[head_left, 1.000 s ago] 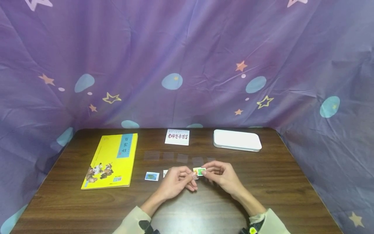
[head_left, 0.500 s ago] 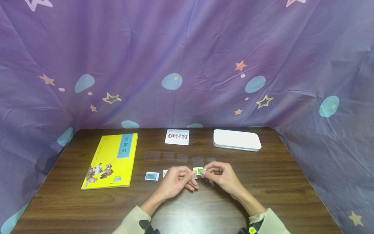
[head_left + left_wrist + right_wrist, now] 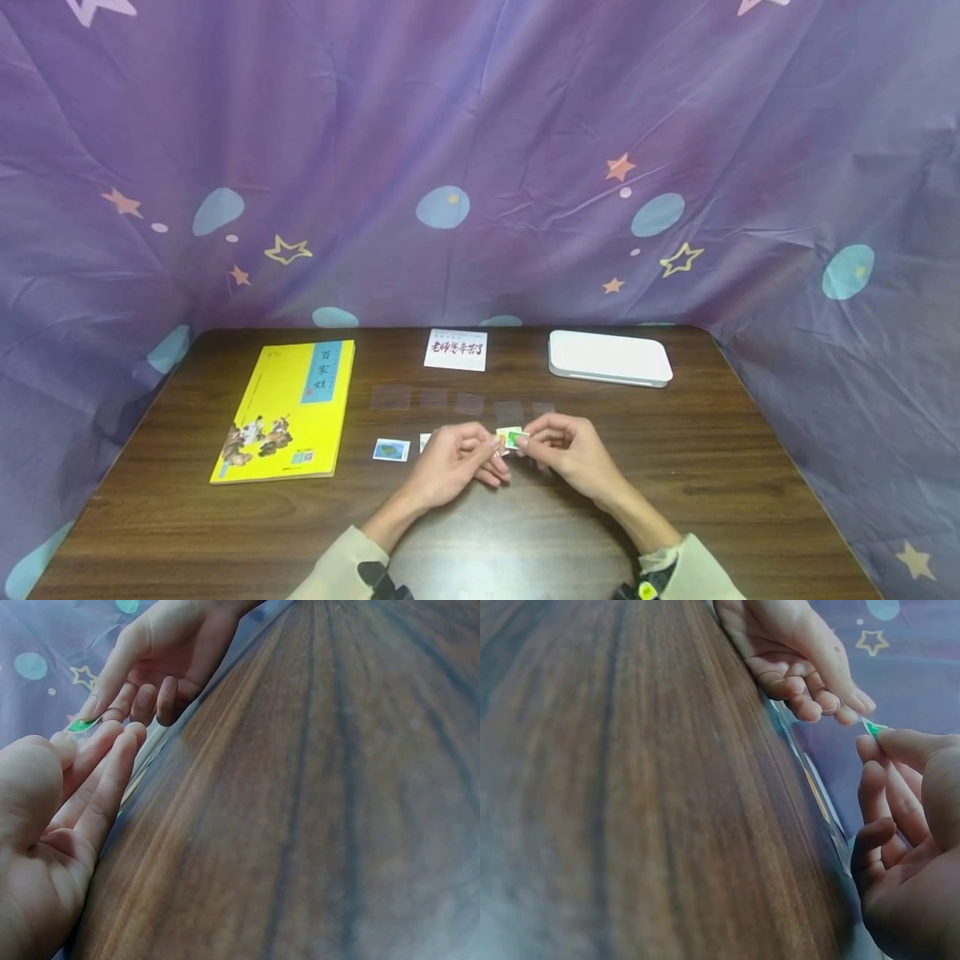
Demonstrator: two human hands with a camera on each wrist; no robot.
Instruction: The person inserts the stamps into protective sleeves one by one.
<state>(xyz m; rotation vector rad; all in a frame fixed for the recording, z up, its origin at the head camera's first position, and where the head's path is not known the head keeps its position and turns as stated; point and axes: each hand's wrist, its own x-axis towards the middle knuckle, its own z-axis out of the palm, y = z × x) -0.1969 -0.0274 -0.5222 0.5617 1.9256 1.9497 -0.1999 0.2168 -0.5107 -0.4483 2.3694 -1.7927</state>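
Note:
Between thumb and forefinger, my right hand (image 3: 573, 450) pinches a small green stamp (image 3: 514, 438) with a white border. My left hand (image 3: 453, 462) faces it from the left, thumb against fingertip on what seems a small clear plastic sleeve (image 3: 88, 732) at the stamp's edge; how far the stamp is in it I cannot tell. Both hands are a little above the table. On the table, a blue stamp (image 3: 391, 450) lies to the left, and another stamp (image 3: 424, 442) is mostly covered by my left hand. Orange shows on a stamp (image 3: 502, 435) beside the green one.
Several clear sleeves (image 3: 469, 405) lie in a row beyond my hands. A yellow book (image 3: 288, 417) is on the left. A white card (image 3: 455, 350) with red writing and a white case (image 3: 610, 358) sit at the back, near the purple curtain (image 3: 525, 250).
Both hands stay in nearly the same place. The green stamp has shifted very slightly left, toward my left fingertips.

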